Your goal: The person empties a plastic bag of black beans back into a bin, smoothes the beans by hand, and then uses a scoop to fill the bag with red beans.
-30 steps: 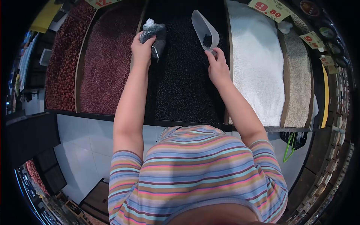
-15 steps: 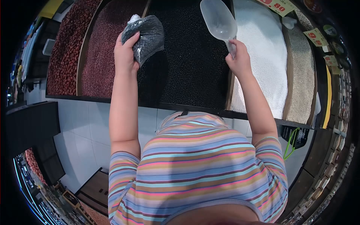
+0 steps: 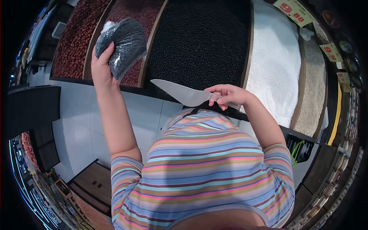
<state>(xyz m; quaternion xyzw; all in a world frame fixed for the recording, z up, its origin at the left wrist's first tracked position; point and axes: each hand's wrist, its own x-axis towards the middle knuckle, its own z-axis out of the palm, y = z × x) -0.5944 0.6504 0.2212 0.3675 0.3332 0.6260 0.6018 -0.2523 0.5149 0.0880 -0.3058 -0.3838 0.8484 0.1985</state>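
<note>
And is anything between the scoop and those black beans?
Nothing visible stands between the scoop in the right hand and the black beans; the left hand holds the bag off to the side.

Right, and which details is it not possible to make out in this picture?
- Head view: inside of the scoop, hidden by its own side wall.
- Head view: most fingers of the left hand, hidden behind the bag.
- Head view: far end of the black beans, cut off by the top edge.
- Head view: fine print on the price sign, too small.
</note>
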